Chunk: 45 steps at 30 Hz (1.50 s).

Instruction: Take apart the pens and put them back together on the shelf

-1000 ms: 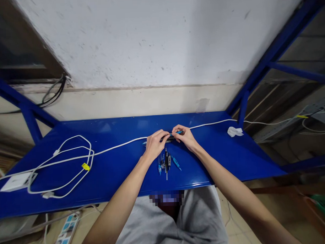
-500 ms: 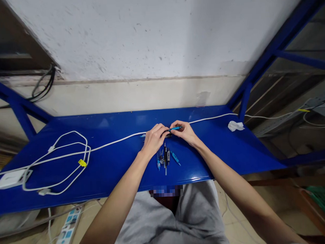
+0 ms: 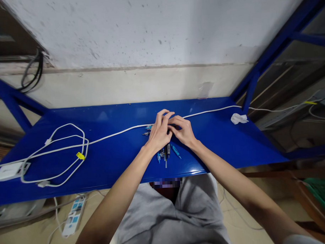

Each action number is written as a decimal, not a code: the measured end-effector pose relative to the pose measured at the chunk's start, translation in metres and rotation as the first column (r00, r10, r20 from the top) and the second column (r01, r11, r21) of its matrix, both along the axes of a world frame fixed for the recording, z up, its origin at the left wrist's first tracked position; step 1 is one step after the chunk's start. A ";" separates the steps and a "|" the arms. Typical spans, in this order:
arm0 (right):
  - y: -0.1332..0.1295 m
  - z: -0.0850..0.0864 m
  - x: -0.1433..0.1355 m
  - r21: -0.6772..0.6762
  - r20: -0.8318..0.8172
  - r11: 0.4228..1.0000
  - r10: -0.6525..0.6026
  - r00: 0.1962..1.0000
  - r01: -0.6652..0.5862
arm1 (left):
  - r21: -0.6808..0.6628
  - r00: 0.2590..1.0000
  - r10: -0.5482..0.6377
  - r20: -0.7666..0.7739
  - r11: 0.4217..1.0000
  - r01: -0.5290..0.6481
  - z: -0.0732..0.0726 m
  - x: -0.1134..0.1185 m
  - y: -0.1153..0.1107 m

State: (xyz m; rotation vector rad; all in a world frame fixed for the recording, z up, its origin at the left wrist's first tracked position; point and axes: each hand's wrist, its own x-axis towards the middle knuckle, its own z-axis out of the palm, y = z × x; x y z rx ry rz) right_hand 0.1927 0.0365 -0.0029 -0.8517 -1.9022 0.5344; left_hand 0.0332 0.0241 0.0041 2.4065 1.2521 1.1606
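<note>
My left hand (image 3: 159, 133) and my right hand (image 3: 182, 131) meet above the small pile near the middle of the blue table. Both have curled fingers, with thumbs and fingertips close together. Whatever lies between the fingertips is hidden by the hands. Just below them lie pen parts: a blue pen barrel piece (image 3: 176, 151), a grey and black piece (image 3: 168, 149), a clear and blue piece (image 3: 158, 157) and a thin refill-like tube (image 3: 166, 163). More small blue and clear pieces (image 3: 146, 131) show left of my left hand, partly covered by it.
A white cable (image 3: 112, 137) crosses the blue table (image 3: 121, 162) behind my hands and loops at the left, with a yellow tag (image 3: 80, 156). A white box (image 3: 9, 171) sits at the left end, crumpled tissue (image 3: 239, 118) at the right. A wall (image 3: 140, 85) stands behind.
A blue pen was visible between both hands' fingertips; it is now hidden. My left fingers have lifted and spread somewhat, and my hands have drawn closer together. The view has shifted slightly.
</note>
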 end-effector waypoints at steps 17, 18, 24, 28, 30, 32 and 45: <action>0.001 -0.006 -0.010 0.038 0.128 0.999 -0.038 0.991 0.033 | -0.041 0.983 -0.093 0.159 0.994 0.101 0.001 0.003 0.000; 0.001 -0.007 -0.010 0.058 0.116 0.998 -0.023 0.993 0.017 | -0.038 0.981 -0.097 0.168 0.994 0.105 0.001 0.003 0.000; 0.003 -0.013 -0.010 0.106 0.132 0.994 -0.044 0.990 0.029 | -0.014 0.980 -0.133 0.151 0.990 0.137 0.002 0.005 -0.002; 0.003 -0.011 -0.009 0.088 0.115 0.994 -0.078 0.990 0.068 | 0.043 0.979 -0.156 0.128 0.988 0.152 0.002 0.005 -0.003; 0.002 -0.006 -0.008 0.076 0.033 0.994 -0.083 0.996 0.081 | 0.094 0.986 -0.120 0.118 0.990 0.109 0.003 0.002 -0.002; 0.002 0.002 -0.007 0.042 -0.079 0.992 -0.114 0.990 0.118 | 0.150 0.997 -0.027 0.072 0.989 0.016 0.005 -0.005 0.001; 0.049 0.018 -0.004 -0.332 -0.312 0.941 -0.039 0.949 -0.070 | 0.278 0.976 0.106 -0.192 0.959 -0.050 0.011 -0.045 0.050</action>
